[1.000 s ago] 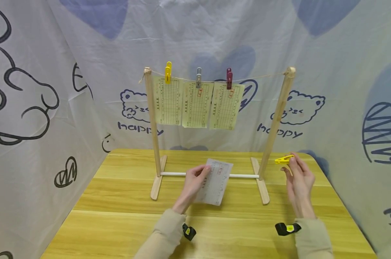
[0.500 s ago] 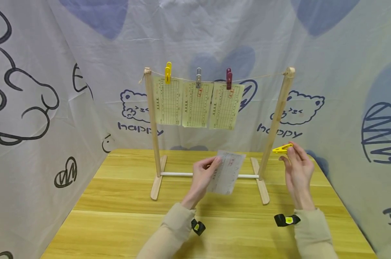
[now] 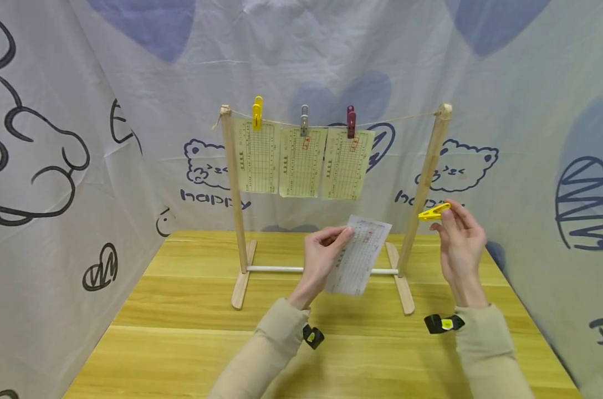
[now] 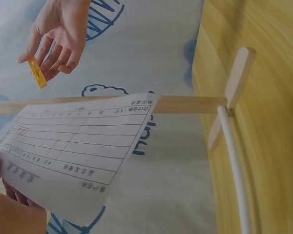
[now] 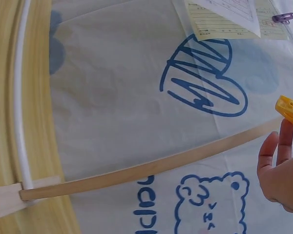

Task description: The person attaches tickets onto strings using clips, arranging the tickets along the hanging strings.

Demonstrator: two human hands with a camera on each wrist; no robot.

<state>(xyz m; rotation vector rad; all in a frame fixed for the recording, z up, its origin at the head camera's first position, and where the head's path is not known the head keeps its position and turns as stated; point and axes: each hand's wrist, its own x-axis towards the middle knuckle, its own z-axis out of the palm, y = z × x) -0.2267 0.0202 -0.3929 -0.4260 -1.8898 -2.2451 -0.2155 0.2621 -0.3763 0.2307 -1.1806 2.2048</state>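
Note:
Between thumb and fingers, my left hand (image 3: 323, 257) pinches a white printed form slip (image 3: 359, 255) by its upper left edge, held tilted in front of the rack. The slip's ruled lines and red stamp show in the left wrist view. My right hand (image 3: 462, 244) pinches a yellow clothespin (image 3: 434, 211) beside the right post. Three yellowish slips hang side by side from a string (image 3: 396, 119): the left under a yellow clothespin (image 3: 257, 113), the middle under a grey clothespin (image 3: 304, 121), the right under a dark red clothespin (image 3: 351, 122).
The wooden rack has a left post (image 3: 235, 194), a right post (image 3: 423, 191) and a white crossbar (image 3: 275, 269) low down. It stands on a wood-grain table (image 3: 182, 332). A patterned cloth (image 3: 132, 183) surrounds the table at the back and sides.
My left hand has risen and moved right with the white slip. My right hand has lifted the yellow clothespin higher. The hanging slips stay in place.

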